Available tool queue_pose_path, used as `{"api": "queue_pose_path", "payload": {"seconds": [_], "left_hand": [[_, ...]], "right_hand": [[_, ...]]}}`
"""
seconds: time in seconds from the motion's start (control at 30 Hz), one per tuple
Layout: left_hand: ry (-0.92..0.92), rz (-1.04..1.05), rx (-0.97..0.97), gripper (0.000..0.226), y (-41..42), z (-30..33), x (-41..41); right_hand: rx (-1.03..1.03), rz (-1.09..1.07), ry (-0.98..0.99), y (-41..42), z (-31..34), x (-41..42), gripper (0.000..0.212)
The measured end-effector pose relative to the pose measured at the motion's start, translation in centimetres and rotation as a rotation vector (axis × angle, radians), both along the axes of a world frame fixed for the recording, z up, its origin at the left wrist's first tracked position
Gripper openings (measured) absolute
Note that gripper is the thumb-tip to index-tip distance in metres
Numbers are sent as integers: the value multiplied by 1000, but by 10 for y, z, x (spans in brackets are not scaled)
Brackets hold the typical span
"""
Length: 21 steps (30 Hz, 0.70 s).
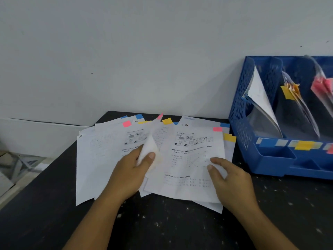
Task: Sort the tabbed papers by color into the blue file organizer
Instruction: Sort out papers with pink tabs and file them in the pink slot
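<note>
Several white printed papers (pixel 100 159) with pink, blue and yellow tabs lie fanned out on the dark table. My left hand (pixel 129 170) pinches a curled sheet (pixel 149 147) whose pink tab (pixel 160 116) points up at the far end. My right hand (pixel 232 183) rests with fingertips on the right edge of a pink-tabbed sheet (pixel 194 159). The blue file organizer (pixel 239 127) stands at the right against the wall. Its left slot holds papers (pixel 259 91), the middle slot yellow-tabbed papers (pixel 290 91), the right slot pink-tabbed papers (pixel 322 85).
The dark speckled table (pixel 171 226) ends at the left, where a lower floor area with clutter (pixel 18 166) shows. A pale wall (pixel 144 51) rises right behind the papers. Coloured labels (pixel 304 145) mark the organizer's front tray.
</note>
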State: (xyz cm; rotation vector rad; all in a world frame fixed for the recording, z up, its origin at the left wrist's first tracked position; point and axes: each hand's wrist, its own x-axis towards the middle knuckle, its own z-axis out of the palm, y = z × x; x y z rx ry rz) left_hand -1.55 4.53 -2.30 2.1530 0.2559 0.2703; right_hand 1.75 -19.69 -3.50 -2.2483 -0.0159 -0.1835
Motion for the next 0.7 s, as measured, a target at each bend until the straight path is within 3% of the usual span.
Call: {"api": "queue_pose_path", "payload": {"seconds": [0.13, 0.3, 0.47, 0.57, 0.7], "left_hand": [[86, -163, 106, 62, -40, -14, 0], [87, -291, 305, 59, -66, -22, -3], [87, -357, 353, 74, -69, -23, -5], [29, -222, 224, 68, -55, -17, -4], [-7, 82, 240, 57, -12, -12, 1]], "right_hand": [[93, 73, -17, 6, 4, -6, 42], [231, 132, 58, 7, 3, -7, 25], [370, 162, 172, 10, 0, -7, 12], [348, 71, 188, 7, 3, -6, 16], [302, -8, 185, 0, 9, -3, 50]]}}
